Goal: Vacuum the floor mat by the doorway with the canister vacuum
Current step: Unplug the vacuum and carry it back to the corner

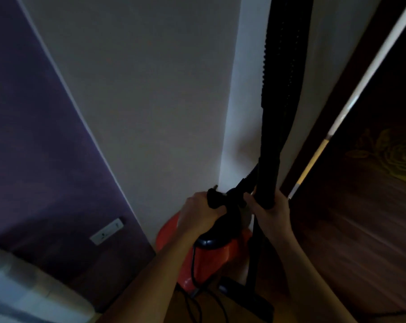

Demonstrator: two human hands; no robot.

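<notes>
A red canister vacuum [211,259] with a black top stands in the corner below me. My left hand [198,215] grips a black plug or handle piece [214,199] at the vacuum's top. My right hand [273,212] holds the lower end of the black ribbed hose [281,89], which rises out of the top of the frame. A black wand runs down to the floor nozzle [248,297] at the bottom. A black power cord [194,264] hangs down the canister. No floor mat is in view.
A white wall [150,89] fills the middle and meets a purple wall [34,136] with a socket plate [107,231]. A dark wooden door [360,206] with a white strip stands on the right. A pale blurred object [22,287] sits at the bottom left.
</notes>
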